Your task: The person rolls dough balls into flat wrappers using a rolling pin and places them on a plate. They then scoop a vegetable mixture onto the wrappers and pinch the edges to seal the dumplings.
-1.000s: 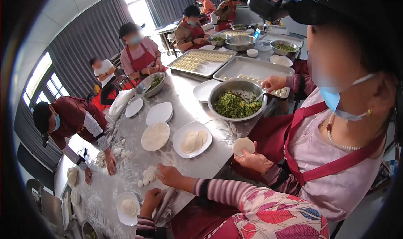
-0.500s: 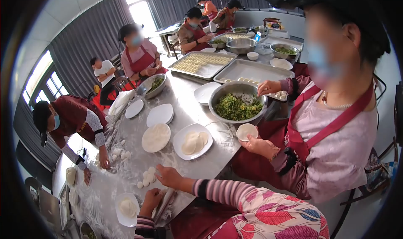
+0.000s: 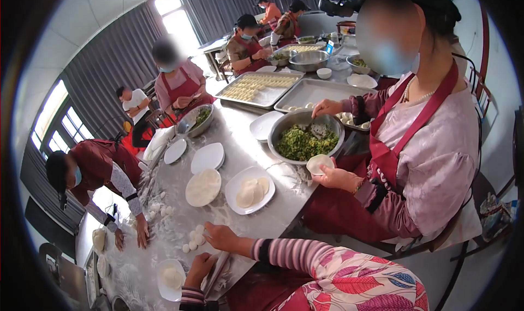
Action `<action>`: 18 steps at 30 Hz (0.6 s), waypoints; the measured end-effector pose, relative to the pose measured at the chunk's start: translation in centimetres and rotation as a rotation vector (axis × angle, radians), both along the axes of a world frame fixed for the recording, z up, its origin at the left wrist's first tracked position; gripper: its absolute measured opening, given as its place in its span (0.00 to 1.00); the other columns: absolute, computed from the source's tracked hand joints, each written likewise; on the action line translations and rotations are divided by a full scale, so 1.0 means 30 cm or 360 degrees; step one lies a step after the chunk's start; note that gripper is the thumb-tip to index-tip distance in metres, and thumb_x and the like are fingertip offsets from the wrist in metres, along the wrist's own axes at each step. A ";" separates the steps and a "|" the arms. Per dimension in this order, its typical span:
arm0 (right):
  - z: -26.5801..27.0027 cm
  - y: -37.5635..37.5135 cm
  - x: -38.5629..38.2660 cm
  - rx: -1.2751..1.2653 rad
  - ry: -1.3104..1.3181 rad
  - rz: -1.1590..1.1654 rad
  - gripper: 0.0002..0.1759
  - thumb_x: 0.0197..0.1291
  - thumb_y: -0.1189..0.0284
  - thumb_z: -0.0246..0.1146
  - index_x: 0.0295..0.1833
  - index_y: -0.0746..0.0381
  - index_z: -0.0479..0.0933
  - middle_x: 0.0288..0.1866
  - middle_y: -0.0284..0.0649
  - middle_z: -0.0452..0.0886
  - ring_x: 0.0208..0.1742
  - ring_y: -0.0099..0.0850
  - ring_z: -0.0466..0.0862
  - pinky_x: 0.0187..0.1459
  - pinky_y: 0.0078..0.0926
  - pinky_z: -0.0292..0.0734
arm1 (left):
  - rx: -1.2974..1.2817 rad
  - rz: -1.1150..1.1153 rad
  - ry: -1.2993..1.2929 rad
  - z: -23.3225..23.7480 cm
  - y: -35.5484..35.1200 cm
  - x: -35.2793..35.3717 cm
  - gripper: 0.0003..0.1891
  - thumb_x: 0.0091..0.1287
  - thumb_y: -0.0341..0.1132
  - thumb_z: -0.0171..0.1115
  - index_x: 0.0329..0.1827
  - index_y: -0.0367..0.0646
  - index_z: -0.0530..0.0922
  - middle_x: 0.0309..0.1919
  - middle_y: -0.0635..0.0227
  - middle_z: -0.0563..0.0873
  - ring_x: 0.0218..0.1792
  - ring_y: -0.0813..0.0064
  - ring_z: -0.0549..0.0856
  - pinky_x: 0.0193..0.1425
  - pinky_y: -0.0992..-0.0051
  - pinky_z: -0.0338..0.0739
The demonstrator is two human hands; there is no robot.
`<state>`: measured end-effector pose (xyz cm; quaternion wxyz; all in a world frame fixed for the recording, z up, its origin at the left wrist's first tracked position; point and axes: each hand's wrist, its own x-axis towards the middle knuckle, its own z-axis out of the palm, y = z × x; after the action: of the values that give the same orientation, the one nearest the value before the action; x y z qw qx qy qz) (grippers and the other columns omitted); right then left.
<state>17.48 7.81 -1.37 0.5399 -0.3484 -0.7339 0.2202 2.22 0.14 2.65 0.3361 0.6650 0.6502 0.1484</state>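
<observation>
Dough balls (image 3: 195,237) lie in a small cluster on the floury table (image 3: 134,267), just by the right hand (image 3: 221,238); its fingers are bent, though whether they grip anything I cannot tell; the left hand (image 3: 202,268) is curled near the table's edge, its grip also unclear; beside it sits 1 near plate (image 3: 162,289) of pale dough; farther off, 1 square plate (image 3: 232,186) holds flat wrappers (image 3: 249,192); next, a seated person (image 3: 426,152) has 1 hand over a bowl (image 3: 271,141) of green filling (image 3: 304,143) and 1 wrapper (image 3: 319,164) in the other; beyond are 2 trays (image 3: 322,90) with dumplings (image 3: 259,84).
</observation>
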 end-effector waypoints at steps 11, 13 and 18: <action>0.003 -0.013 0.006 -0.0013 0.0036 -0.0018 0.15 0.54 0.70 0.61 0.41 0.65 0.65 0.23 0.53 0.75 0.27 0.53 0.78 0.26 0.44 0.72 | 0.0045 0.0117 -0.0165 -0.056 -0.021 -0.034 0.12 0.57 0.35 0.58 0.33 0.32 0.77 0.21 0.65 0.79 0.25 0.80 0.75 0.30 0.76 0.70; 0.014 0.006 -0.019 -0.0007 0.0023 -0.0023 0.15 0.54 0.70 0.62 0.41 0.65 0.65 0.23 0.53 0.75 0.27 0.53 0.78 0.26 0.45 0.72 | 0.0100 0.0119 -0.0088 -0.061 0.007 -0.024 0.14 0.58 0.38 0.59 0.32 0.32 0.77 0.21 0.66 0.79 0.24 0.78 0.76 0.30 0.74 0.70; 0.015 -0.125 0.099 -0.0117 -0.0048 -0.0037 0.15 0.54 0.69 0.61 0.41 0.65 0.65 0.23 0.55 0.75 0.28 0.53 0.78 0.27 0.45 0.73 | 0.0012 -0.0018 -0.0163 -0.056 -0.026 -0.045 0.11 0.56 0.34 0.58 0.32 0.32 0.77 0.21 0.68 0.78 0.24 0.79 0.74 0.30 0.74 0.69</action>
<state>20.46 4.06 -0.91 0.5182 -0.3797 -0.7293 0.2355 0.87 -0.63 0.98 0.3673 0.6615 0.6278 0.1829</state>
